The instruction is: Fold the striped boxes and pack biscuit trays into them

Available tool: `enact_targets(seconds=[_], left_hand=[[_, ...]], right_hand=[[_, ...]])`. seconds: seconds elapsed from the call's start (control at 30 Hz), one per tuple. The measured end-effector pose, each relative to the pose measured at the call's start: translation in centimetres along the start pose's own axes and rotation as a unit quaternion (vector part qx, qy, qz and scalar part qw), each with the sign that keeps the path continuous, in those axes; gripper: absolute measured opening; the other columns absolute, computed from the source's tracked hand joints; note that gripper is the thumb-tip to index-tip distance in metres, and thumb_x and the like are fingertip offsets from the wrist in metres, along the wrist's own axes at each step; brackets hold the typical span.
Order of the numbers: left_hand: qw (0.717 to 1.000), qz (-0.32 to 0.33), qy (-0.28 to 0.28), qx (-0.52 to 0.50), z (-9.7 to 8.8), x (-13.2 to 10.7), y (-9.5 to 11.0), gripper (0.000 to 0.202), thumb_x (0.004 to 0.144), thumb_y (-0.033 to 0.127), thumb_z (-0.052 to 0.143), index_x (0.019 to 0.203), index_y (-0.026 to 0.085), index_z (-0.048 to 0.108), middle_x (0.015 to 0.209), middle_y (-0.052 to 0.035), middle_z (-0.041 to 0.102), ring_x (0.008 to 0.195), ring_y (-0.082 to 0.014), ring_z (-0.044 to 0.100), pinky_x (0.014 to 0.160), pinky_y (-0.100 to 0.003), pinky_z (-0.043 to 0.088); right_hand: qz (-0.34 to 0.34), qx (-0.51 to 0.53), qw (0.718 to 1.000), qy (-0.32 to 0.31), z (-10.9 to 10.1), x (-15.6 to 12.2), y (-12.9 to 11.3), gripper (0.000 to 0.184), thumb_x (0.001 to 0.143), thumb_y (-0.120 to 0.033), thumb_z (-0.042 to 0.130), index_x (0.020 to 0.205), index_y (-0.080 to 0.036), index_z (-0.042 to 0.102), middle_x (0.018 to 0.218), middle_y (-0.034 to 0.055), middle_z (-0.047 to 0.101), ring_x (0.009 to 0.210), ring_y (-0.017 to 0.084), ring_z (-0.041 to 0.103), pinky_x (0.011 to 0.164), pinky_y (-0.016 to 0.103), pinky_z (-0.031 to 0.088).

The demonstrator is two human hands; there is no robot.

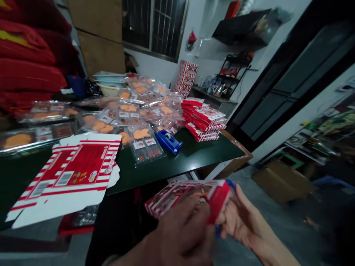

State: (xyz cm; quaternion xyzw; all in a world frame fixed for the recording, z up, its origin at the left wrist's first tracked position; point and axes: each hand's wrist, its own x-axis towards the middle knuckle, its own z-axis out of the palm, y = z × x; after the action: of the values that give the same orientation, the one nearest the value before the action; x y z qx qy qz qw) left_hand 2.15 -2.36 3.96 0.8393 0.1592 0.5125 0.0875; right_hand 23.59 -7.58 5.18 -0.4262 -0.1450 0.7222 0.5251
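A red and white striped box (177, 194) with a clear window and several printed pictures is held tilted over my lap, below the table's front edge. My left hand (185, 229) lies across the box's near side, its blurred fingers curled against the red end. At that right end my right hand (238, 218) has its fingers bent round the box, thumb raised along it. Something blue (231, 184) shows beside my right hand at the box's corner; most of it is hidden, so its kind cannot be made out.
Flat striped cartons (80, 166) overhang the dark green table (191, 159) at left. Behind lie several clear packs (144, 140) with orange shapes. A blue tape dispenser (169, 142) stands beside stacked striped boxes (203, 118). A cardboard box (281, 181) is on the floor at right.
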Motion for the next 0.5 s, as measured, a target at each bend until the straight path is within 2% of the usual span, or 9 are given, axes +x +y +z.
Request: enact_targets(seconds=[0.03, 0.07, 0.1, 0.17, 0.27, 0.33, 0.4, 0.47, 0.5], left_hand=[[0.994, 0.106, -0.035, -0.016, 1.8, 0.7, 0.1, 0.020, 0.081, 0.015, 0.057, 0.098, 0.026, 0.062, 0.107, -0.0038, 0.070, 0.098, -0.0188, 0.066, 0.085, -0.034, 0.057], [0.981, 0.188, -0.032, -0.024, 3.5, 1.3, 0.2, 0.017, 0.083, 0.018, 0.055, 0.097, 0.022, 0.062, 0.103, -0.0075, 0.070, 0.096, -0.0217, 0.066, 0.084, -0.039, 0.057], [0.982, 0.189, -0.005, -0.015, 5.1, 1.9, 0.2, 0.016, 0.084, 0.023, 0.052, 0.095, 0.016, 0.062, 0.097, -0.0130, 0.070, 0.093, -0.0237, 0.067, 0.081, -0.039, 0.058], [0.967, 0.255, -0.017, -0.014, 7.4, 3.1, 0.3, 0.011, 0.083, 0.023, 0.054, 0.088, 0.018, 0.062, 0.096, -0.0121, 0.070, 0.090, -0.0251, 0.067, 0.079, -0.042, 0.057], [0.943, 0.326, -0.065, -0.018, 8.3, 4.9, -0.1, 0.005, 0.082, 0.018, 0.057, 0.083, 0.018, 0.062, 0.100, -0.0095, 0.069, 0.099, -0.0254, 0.064, 0.088, -0.045, 0.053], [0.956, 0.283, -0.077, -0.014, 7.8, 5.7, -1.2, 0.012, 0.084, 0.016, 0.054, 0.092, 0.016, 0.063, 0.106, -0.0108, 0.068, 0.108, -0.0250, 0.060, 0.095, -0.045, 0.049], [0.982, 0.178, -0.063, -0.008, 6.5, 5.3, -3.1, 0.022, 0.086, 0.016, 0.052, 0.105, 0.019, 0.061, 0.111, -0.0097, 0.067, 0.110, -0.0229, 0.059, 0.092, -0.040, 0.051], [0.999, 0.022, -0.024, 0.028, 4.4, 3.4, -6.0, 0.025, 0.085, 0.021, 0.054, 0.109, 0.023, 0.062, 0.109, -0.0079, 0.067, 0.097, -0.0196, 0.065, 0.078, -0.030, 0.057], [0.998, -0.017, -0.006, 0.056, 3.0, 1.9, -7.6, 0.023, 0.082, 0.023, 0.059, 0.104, 0.028, 0.064, 0.108, -0.0050, 0.068, 0.093, -0.0200, 0.066, 0.075, -0.031, 0.058]], right_hand=[[0.006, 0.011, 1.000, 0.027, -0.2, -0.8, -0.5, 0.049, 0.067, -0.056, 0.071, 0.093, -0.014, 0.065, 0.065, 0.0067, 0.069, 0.056, 0.021, 0.067, 0.047, 0.031, 0.056], [0.013, 0.022, 0.998, 0.065, -0.4, -1.4, -0.9, 0.047, 0.066, -0.053, 0.073, 0.092, -0.014, 0.065, 0.064, 0.0068, 0.070, 0.057, 0.021, 0.068, 0.050, 0.031, 0.057], [0.018, 0.031, 0.994, 0.105, -0.8, -1.8, -1.2, 0.043, 0.066, -0.047, 0.076, 0.091, -0.014, 0.066, 0.065, 0.0072, 0.071, 0.059, 0.021, 0.069, 0.054, 0.031, 0.057], [0.001, 0.045, 0.984, 0.173, -1.6, -2.0, -1.5, 0.031, 0.066, -0.033, 0.078, 0.086, -0.013, 0.066, 0.068, 0.0082, 0.072, 0.062, 0.021, 0.070, 0.058, 0.028, 0.058], [-0.091, 0.052, 0.973, 0.207, -2.9, -1.4, -2.3, 0.024, 0.061, -0.019, 0.079, 0.080, -0.012, 0.066, 0.072, 0.0081, 0.074, 0.060, 0.020, 0.070, 0.056, 0.027, 0.059], [-0.171, 0.051, 0.960, 0.216, -3.6, -0.5, -3.2, 0.027, 0.059, -0.016, 0.079, 0.083, -0.013, 0.067, 0.074, 0.0073, 0.074, 0.059, 0.019, 0.070, 0.055, 0.027, 0.059], [-0.234, 0.049, 0.943, 0.233, -4.5, 0.6, -4.3, 0.032, 0.059, -0.014, 0.079, 0.088, -0.013, 0.066, 0.076, 0.0068, 0.074, 0.060, 0.019, 0.070, 0.056, 0.027, 0.060], [-0.269, 0.064, 0.928, 0.252, -5.6, 1.7, -5.6, 0.032, 0.061, -0.011, 0.076, 0.091, -0.014, 0.065, 0.077, 0.0062, 0.075, 0.060, 0.019, 0.070, 0.056, 0.028, 0.060], [-0.276, 0.077, 0.922, 0.259, -6.1, 2.2, -6.2, 0.030, 0.062, -0.009, 0.074, 0.090, -0.014, 0.064, 0.076, 0.0060, 0.074, 0.060, 0.019, 0.070, 0.056, 0.028, 0.061]])
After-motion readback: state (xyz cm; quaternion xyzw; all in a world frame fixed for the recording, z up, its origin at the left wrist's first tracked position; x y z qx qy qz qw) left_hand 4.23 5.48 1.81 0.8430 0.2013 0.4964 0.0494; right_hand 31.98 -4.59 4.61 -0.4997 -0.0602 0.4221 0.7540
